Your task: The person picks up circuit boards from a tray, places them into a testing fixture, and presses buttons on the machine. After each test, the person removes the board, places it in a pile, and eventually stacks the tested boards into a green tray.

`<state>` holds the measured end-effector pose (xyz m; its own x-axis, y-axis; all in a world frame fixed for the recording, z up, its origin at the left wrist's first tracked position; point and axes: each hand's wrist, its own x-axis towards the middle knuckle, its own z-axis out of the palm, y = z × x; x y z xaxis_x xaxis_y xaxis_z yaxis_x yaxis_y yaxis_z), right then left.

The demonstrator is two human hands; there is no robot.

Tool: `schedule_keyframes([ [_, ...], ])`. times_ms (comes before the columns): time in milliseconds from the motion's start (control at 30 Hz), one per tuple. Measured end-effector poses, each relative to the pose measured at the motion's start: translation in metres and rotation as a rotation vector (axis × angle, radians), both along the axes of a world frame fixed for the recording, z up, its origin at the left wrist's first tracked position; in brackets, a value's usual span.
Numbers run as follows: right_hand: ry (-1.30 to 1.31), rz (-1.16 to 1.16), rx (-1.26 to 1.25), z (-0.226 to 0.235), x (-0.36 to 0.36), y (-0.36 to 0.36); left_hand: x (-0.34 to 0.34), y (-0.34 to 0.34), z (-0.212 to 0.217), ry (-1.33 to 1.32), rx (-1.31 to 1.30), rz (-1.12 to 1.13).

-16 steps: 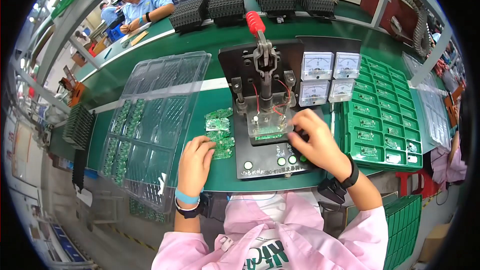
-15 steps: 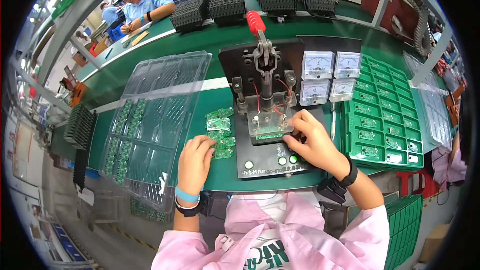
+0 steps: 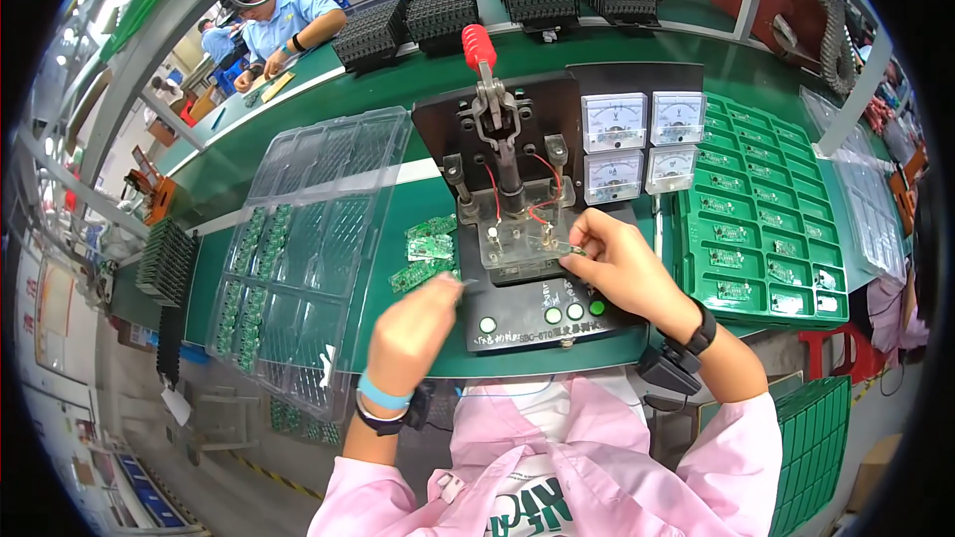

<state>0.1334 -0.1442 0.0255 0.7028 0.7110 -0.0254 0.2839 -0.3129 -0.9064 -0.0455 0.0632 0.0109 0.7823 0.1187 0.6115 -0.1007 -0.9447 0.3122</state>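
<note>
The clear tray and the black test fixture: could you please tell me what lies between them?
In the head view, a few loose green circuit boards lie on the green mat there.

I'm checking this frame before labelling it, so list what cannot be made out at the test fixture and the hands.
- Head view: what the right hand pinches at the clear fixture plate is hidden by its fingers.
- Head view: the left hand is curled; its palm side is out of sight.
- Head view: parts on the loose green boards are too small.
- Head view: the meter dials are too small to read.
</note>
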Motion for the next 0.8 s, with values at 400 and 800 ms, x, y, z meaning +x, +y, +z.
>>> schedule_keyframes([
  [400, 0.008, -0.285, 0.050, 0.005, 0.006, -0.142, 0.048, -0.044, -0.007, 0.078, 0.259, -0.324],
  [800, -0.152, -0.661, 0.302, -0.017, 0.070, -0.273, 0.051, -0.053, 0.007, 0.223, 0.051, -0.295],
])
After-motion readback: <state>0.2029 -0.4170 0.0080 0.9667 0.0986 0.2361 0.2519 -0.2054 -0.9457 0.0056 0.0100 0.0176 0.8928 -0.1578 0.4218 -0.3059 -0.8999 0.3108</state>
